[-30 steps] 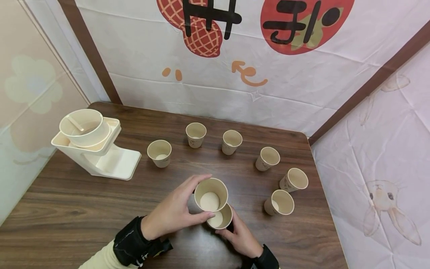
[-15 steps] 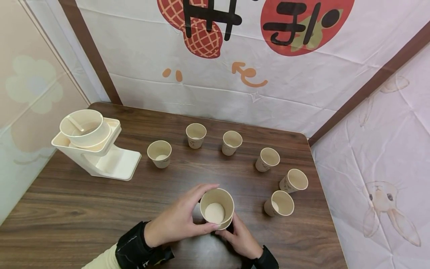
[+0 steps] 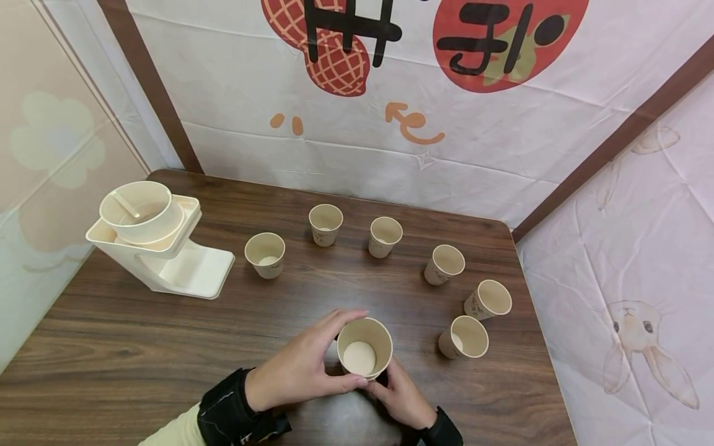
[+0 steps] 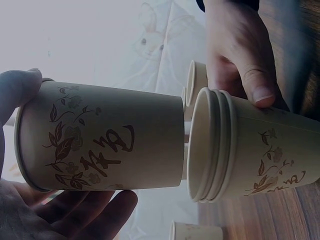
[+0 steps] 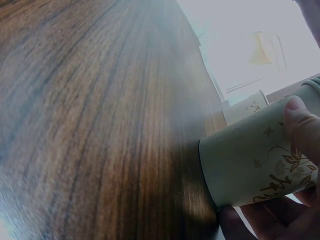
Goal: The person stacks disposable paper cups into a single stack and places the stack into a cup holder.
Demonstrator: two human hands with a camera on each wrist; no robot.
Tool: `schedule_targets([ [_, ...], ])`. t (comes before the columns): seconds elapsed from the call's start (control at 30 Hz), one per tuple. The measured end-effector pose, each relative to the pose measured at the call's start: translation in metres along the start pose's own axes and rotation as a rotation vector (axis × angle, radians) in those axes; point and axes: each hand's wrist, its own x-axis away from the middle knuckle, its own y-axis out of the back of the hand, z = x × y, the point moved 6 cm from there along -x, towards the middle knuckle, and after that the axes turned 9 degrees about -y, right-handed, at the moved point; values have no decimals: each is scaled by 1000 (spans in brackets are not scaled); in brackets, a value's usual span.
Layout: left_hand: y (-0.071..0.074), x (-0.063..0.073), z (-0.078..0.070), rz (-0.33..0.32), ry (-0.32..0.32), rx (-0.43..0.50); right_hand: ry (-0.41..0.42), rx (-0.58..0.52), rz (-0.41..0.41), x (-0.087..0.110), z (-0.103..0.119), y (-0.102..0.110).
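My left hand (image 3: 301,368) grips a beige paper cup (image 3: 365,350) near its rim, thumb on the near side and fingers on the far side. Beneath it, my right hand (image 3: 403,396) holds a stack of nested paper cups (image 4: 272,150). From the left wrist, the held cup (image 4: 107,137) with brown flower print has its base at the mouth of the stack, where three rims show. In the head view the upper cup hides most of the stack. The right wrist view shows the stack (image 5: 255,155) with its base at the wooden table (image 5: 110,130).
Several single paper cups stand upright in an arc, from one at the left (image 3: 264,255) past the back (image 3: 385,236) to one at the right (image 3: 464,337). At far left a white stand (image 3: 195,269) bears a white bowl (image 3: 136,212) with a stick-like piece inside. Printed cloth (image 3: 357,148) hangs behind.
My left hand has moved right and towards me with its cup, which now sits over the stack and covers it in the head view. The right hand has stayed about in place.
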Motion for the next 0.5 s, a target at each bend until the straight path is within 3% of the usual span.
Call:
schedule_targets([
  [0.5,-8,0,9,23,25,6,-60,-26,47,-1,-2,0],
])
